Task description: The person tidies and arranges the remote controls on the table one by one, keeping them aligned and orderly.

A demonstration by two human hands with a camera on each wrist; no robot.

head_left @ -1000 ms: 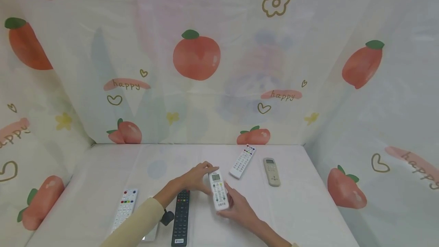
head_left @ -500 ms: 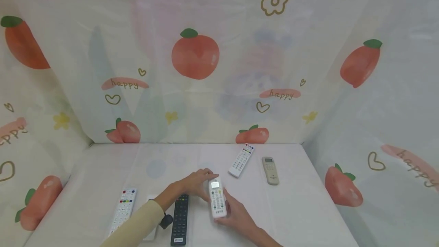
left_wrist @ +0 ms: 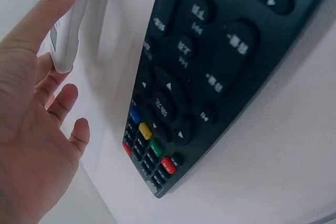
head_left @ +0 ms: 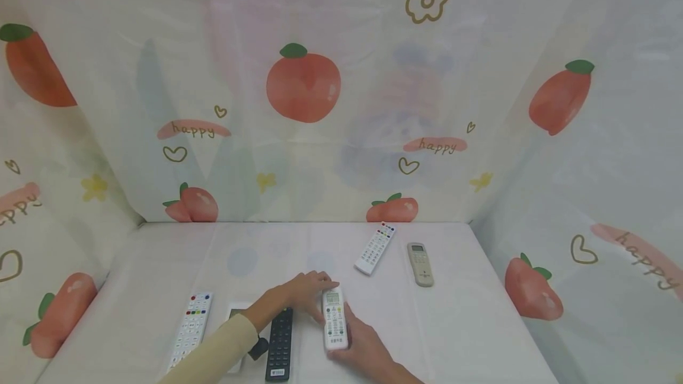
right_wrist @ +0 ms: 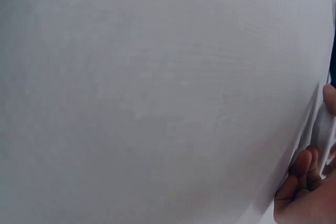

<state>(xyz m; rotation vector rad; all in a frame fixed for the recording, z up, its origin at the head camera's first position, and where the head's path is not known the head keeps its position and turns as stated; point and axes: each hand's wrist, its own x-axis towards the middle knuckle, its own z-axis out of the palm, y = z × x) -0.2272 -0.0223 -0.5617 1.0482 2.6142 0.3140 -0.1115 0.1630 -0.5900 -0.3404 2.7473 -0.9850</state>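
A white remote control (head_left: 335, 320) with a small grey screen at its far end is between my two hands, over the middle of the table's near part. My left hand (head_left: 306, 294) pinches its far end between thumb and fingers. At its near right side, my right hand (head_left: 365, 342) grips the lower part. The left wrist view shows the left hand (left_wrist: 31, 108) on the end of the white remote (left_wrist: 73, 30). Only curled fingertips of the right hand (right_wrist: 310, 198) and a sliver of remote appear in the right wrist view. Whether the remote touches the table is unclear.
A black remote (head_left: 280, 348) lies just left of the held one, partly under the left wrist. Farther left are a white remote (head_left: 192, 328) and another partly hidden white device (head_left: 236, 367). Toward the back right lie a white remote (head_left: 375, 249) and a beige remote (head_left: 421, 265).
Both hands have brought the white remote nearer to the person and lower in view. It has turned slightly, now lying straighter front to back. The other remotes stay in place.
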